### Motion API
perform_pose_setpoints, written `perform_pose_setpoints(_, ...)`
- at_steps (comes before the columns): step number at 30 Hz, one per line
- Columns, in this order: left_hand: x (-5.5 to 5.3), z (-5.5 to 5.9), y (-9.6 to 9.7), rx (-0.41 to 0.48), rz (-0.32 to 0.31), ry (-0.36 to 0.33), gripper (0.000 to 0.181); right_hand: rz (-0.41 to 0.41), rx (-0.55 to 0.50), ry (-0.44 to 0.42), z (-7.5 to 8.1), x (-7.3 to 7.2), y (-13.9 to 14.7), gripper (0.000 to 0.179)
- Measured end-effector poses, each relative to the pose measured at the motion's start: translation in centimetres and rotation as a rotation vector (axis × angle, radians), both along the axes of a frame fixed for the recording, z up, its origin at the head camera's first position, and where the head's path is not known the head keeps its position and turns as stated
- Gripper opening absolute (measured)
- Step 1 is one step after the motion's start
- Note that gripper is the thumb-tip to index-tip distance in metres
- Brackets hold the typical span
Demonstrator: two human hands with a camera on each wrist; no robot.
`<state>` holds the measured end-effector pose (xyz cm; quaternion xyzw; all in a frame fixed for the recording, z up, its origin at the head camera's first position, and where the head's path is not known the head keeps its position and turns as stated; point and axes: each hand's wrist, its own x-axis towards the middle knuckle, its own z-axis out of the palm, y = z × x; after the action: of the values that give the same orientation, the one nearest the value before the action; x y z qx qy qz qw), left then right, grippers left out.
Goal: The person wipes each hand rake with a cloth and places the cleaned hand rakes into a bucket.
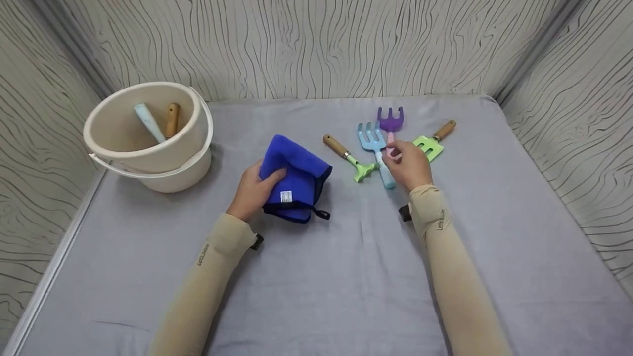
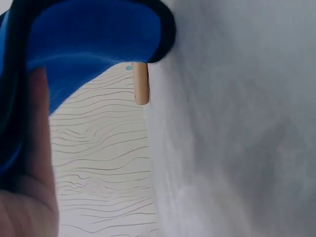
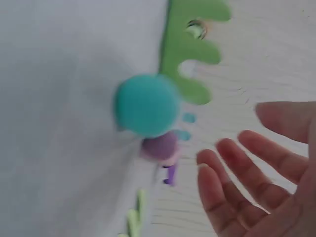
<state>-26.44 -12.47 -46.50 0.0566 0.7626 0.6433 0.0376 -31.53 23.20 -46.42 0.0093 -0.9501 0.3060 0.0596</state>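
Observation:
My left hand [image 1: 251,192] holds a folded blue cloth [image 1: 296,173] above the table, its thumb across the front. The cloth has dark edging, a white label and a hanging loop. In the head view my right hand [image 1: 411,165] is over the pink handle of a purple hand fork [image 1: 391,123]. In the right wrist view its loosely bent fingers [image 3: 256,185] and thumb stand apart, with nothing between them. Just left lies a light blue hand fork [image 1: 372,143]. A green hand rake [image 1: 365,171] with a wooden handle lies beside that fork, and a green slotted turner [image 1: 429,147] to the right.
A cream bucket [image 1: 178,180] stands at the back left, its carrying handle lowered. Inside it lean a light blue handle [image 1: 150,122] and a wooden handle [image 1: 172,120]. Grey cloth [image 1: 316,291] covers the table, and wood-patterned walls [image 1: 316,49] rise behind and beside it.

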Motion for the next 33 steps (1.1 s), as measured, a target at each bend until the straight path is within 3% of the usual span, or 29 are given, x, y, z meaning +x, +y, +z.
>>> perform_pose_setpoints(6, -0.7, -0.6, -0.8, 0.105, 0.008, -0.212, 0.052, 0.015, 0.062, -0.094, -1.2, -0.4, 0.6, 0.039)
perform_pose_setpoints(12, -1.3, -1.2, -1.6, 0.119, 0.027, -0.262, 0.053, 0.028, 0.059, -0.156, -1.3, -0.3, 0.2, 0.041)
perform_pose_setpoints(16, -1.5, -1.5, -2.0, 0.090, 0.045, -0.302, 0.054, 0.030, 0.061, -0.242, -1.5, -0.4, 0.3, 0.043)
perform_pose_setpoints(20, -1.6, -1.7, -2.3, 0.123, 0.053, -0.332, 0.058, 0.024, 0.048, -0.292, -1.5, -0.5, 0.4, 0.048)
perform_pose_setpoints(24, -1.5, -1.5, -2.5, 0.188, 0.059, -0.350, 0.063, 0.017, 0.013, -0.265, -1.2, -0.7, 0.5, 0.053)
perform_pose_setpoints(33, -1.3, -0.8, -2.1, 0.280, 0.072, -0.329, 0.053, 0.046, -0.115, -0.082, 0.6, 0.0, -0.8, 0.036)
